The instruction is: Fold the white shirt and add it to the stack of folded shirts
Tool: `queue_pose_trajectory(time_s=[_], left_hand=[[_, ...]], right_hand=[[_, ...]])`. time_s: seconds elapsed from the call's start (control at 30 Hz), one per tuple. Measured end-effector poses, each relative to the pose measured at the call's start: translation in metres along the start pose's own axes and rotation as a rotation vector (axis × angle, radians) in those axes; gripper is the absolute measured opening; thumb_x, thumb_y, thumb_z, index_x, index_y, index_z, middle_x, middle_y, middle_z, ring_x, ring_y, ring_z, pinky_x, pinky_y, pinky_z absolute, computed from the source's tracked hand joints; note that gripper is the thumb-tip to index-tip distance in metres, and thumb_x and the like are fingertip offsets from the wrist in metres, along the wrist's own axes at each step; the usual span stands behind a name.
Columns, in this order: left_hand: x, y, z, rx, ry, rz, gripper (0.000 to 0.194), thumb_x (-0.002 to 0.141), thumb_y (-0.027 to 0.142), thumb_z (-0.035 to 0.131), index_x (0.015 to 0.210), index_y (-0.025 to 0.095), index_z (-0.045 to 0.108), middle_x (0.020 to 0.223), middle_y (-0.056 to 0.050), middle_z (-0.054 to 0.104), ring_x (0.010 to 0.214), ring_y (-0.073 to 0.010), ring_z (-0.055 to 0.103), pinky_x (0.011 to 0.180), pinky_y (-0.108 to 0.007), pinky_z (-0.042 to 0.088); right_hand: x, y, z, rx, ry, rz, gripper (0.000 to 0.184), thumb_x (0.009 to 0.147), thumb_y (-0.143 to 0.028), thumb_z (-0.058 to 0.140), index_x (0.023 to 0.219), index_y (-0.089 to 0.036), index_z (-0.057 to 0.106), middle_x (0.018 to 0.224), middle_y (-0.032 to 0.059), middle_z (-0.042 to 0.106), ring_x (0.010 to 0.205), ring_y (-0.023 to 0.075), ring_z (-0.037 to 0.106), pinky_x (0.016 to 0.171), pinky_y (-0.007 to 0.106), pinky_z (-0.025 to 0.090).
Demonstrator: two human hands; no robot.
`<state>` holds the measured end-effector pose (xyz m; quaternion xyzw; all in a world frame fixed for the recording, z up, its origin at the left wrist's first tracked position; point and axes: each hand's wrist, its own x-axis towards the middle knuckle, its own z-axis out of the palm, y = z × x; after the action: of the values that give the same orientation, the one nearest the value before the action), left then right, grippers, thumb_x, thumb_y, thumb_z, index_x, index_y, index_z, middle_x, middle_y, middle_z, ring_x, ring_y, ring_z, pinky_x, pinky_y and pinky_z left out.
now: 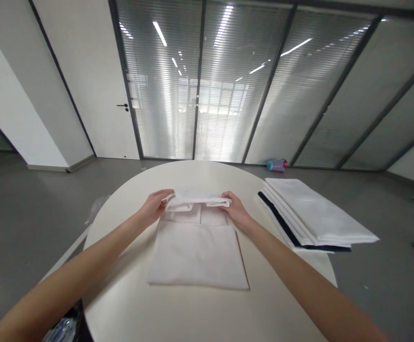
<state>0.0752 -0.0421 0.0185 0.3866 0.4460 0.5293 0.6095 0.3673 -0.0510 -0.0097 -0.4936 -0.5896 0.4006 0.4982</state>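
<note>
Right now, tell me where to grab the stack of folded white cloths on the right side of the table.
Take the stack of folded white cloths by its right end, coming from the right. That end appears to jut past the rim of the table, so your fingers can slide underneath, thumb on top, keeping the flat layers together.

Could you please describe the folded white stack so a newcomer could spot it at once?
Find the round table before the glass wall. At its right edge, past the person's right hand, lies a folded white stack. Unlike the pale garment at the left hand, it is layered, with a navy band along one side.
</note>
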Motion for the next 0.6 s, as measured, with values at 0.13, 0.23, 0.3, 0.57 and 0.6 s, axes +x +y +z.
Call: queue_pose_trajectory(time_s=[0.13,0.23,0.3,0.57,0.6], left_hand=[[0.0,-0.009,-0.004,0.04,0.002,-0.148,0.084,0.064,0.023,0.084,0.137,0.026,0.043,0.078,0.003,0.064,0.058,-0.0107,0.058,0.054,-0.023,0.048],[0.008,-0.01,0.0,0.126,-0.105,-0.179,0.092,0.065,0.027,0.084,0.144,0.032,0.037,0.084,0.002,0.067,0.063,-0.0129,0.062,0.057,-0.025,0.05],[0.017,-0.012,0.003,0.165,-0.183,-0.15,0.084,0.06,0.025,0.086,0.136,0.026,0.051,0.092,-0.003,0.07,0.073,-0.0159,0.066,0.065,-0.027,0.053],[0.039,-0.026,0.002,0.176,-0.204,0.093,0.075,0.05,0.026,0.089,0.121,0.018,0.068,0.105,-0.006,0.072,0.085,-0.019,0.067,0.076,-0.029,0.054],[0.037,-0.025,-0.001,0.22,-0.241,0.085,0.072,0.053,0.028,0.089,0.121,0.019,0.069,0.106,-0.006,0.072,0.087,-0.0199,0.067,0.077,-0.029,0.054]], right_hand=[[-0.016,-0.007,0.002,0.186,-0.042,0.154,0.025,0.076,-0.037,0.055,0.096,-0.024,0.052,0.095,0.0035,0.067,0.092,0.0195,0.066,0.081,0.033,0.054],[-0.019,-0.018,-0.002,0.319,-0.172,0.259,0.032,0.089,-0.04,0.035,0.101,-0.02,0.057,0.097,0.0091,0.069,0.095,0.0224,0.068,0.081,0.038,0.056],[-0.02,-0.021,-0.003,0.267,-0.179,0.299,0.036,0.092,-0.045,0.034,0.096,-0.019,0.059,0.089,0.0092,0.069,0.085,0.0222,0.069,0.071,0.036,0.057],[-0.024,-0.005,-0.001,-0.294,-0.165,0.028,0.03,0.076,-0.042,0.065,0.095,-0.021,0.06,0.056,-0.0088,0.044,0.049,0.0108,0.042,0.049,0.022,0.032],[-0.024,-0.004,-0.002,-0.293,-0.168,0.031,0.03,0.076,-0.044,0.064,0.095,-0.021,0.06,0.057,-0.0085,0.044,0.05,0.011,0.042,0.05,0.022,0.032]])
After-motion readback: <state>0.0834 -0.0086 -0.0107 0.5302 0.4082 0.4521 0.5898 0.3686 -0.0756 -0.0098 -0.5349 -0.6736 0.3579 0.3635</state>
